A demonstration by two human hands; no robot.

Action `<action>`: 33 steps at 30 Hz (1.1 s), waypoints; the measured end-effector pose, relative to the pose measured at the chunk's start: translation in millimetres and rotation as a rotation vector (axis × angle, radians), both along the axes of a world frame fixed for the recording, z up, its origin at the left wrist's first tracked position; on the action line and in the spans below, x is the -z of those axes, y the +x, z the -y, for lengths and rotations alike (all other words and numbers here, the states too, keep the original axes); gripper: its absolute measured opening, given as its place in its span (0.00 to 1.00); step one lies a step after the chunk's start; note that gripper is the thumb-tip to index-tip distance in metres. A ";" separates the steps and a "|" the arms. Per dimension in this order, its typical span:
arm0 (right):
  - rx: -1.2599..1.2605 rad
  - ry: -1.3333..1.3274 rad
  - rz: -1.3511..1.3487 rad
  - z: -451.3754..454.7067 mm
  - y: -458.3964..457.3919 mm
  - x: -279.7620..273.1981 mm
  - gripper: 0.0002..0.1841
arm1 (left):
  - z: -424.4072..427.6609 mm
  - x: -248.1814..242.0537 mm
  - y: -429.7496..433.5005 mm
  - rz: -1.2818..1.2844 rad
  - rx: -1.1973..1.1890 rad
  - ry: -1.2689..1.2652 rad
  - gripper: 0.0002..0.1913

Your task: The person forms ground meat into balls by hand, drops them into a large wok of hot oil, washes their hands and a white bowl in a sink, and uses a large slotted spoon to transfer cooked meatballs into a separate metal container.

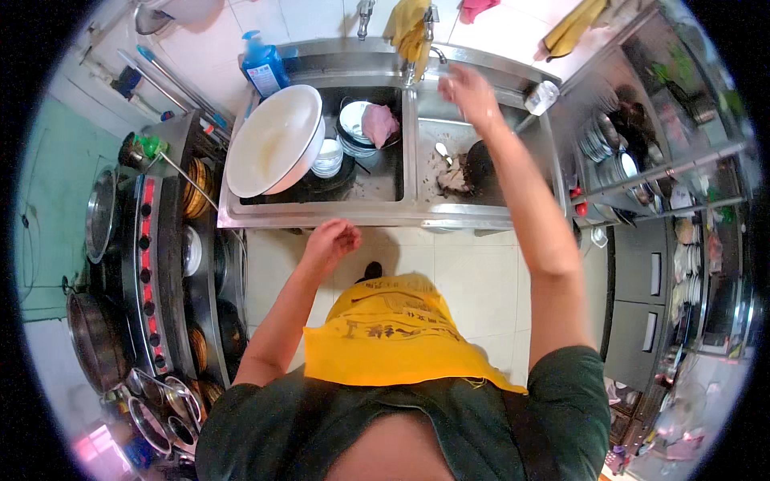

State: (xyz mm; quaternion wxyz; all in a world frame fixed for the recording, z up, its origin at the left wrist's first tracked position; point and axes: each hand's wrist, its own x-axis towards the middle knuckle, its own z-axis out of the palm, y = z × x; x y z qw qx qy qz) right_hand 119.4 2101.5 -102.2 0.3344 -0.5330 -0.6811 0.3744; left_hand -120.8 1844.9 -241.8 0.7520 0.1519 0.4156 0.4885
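My right hand [469, 96] is raised over the back of the right sink basin, near a curved metal faucet [439, 55]; its fingers are blurred, and I see no object in it. In front of the double sink's edge hangs my left hand [334, 243], fingers loosely curled, with nothing visible in it. The left basin holds a large white enamel basin [271, 144], tilted, beside stacked small bowls [328, 159] and larger bowls with a pink cloth [379, 125] on top. A white spoon [443, 150] and food scraps [454, 178] lie in the right basin, beside a dark round thing partly behind my forearm.
A blue pump bottle [263, 69] stands at the sink's back left corner. Yellow cloth [411, 30] hangs over the faucets. A stove with knobs [146, 242] and pans are on the left; a metal rack [656, 171] with dishes is on the right.
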 end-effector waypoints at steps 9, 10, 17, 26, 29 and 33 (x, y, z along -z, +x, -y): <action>-0.083 0.398 0.510 -198.2 -49.6 2.4 0.19 | -132.4 12.3 39.3 0.163 -0.165 -0.128 0.07; -0.117 0.430 0.545 -210.8 -50.8 5.7 0.17 | -145.6 18.6 40.0 0.152 -0.187 -0.130 0.07; -0.465 0.321 0.474 -223.1 -36.5 -29.4 0.11 | -226.2 27.9 70.9 0.177 -0.288 -0.266 0.08; 0.001 -0.235 -0.898 -200.6 13.1 130.1 0.13 | -378.3 140.2 105.1 0.486 -0.484 -0.324 0.10; 0.167 -0.729 -0.912 -163.5 6.8 218.4 0.14 | -405.7 141.2 102.0 0.451 -0.329 -0.297 0.11; 0.061 -0.879 -1.269 -158.8 -33.6 292.7 0.11 | -435.6 163.2 92.6 0.238 0.126 -0.220 0.13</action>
